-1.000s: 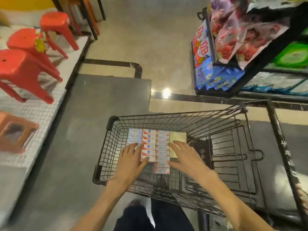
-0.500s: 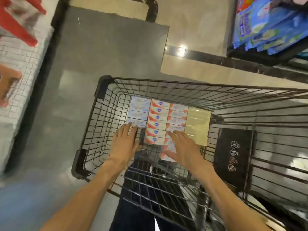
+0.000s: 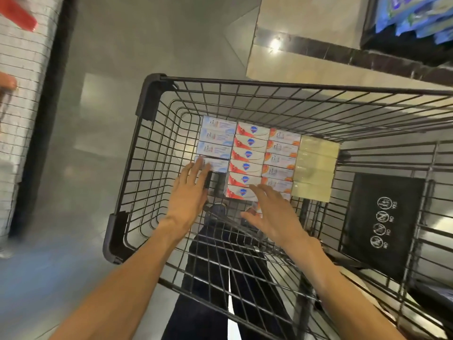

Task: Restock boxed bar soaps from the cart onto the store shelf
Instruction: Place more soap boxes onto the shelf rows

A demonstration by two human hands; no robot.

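Down inside the black wire cart (image 3: 157, 94), soap boxes lie flat in four neat columns on the basket floor. From the person's left stand a pale blue column (image 3: 215, 143), a red-and-white column (image 3: 247, 158), an orange-and-white column (image 3: 280, 158) and a cream column (image 3: 315, 168), each touching the next. Both bare hands reach down into the basket. The left hand (image 3: 188, 195) is released, its fingers straight and spread, the fingertips (image 3: 196, 166) resting on the nearest pale blue box (image 3: 215, 164). The right hand (image 3: 272, 212) is also released, fingers splayed flat over the near ends of the red and orange columns, grasping nothing. To the right, a black flap (image 3: 382, 217) with white printed symbols hangs against the cart's end. Dark trousers (image 3: 208, 278) show through the wire below. Blue packets (image 3: 416, 15) sit on a shelf at upper right.
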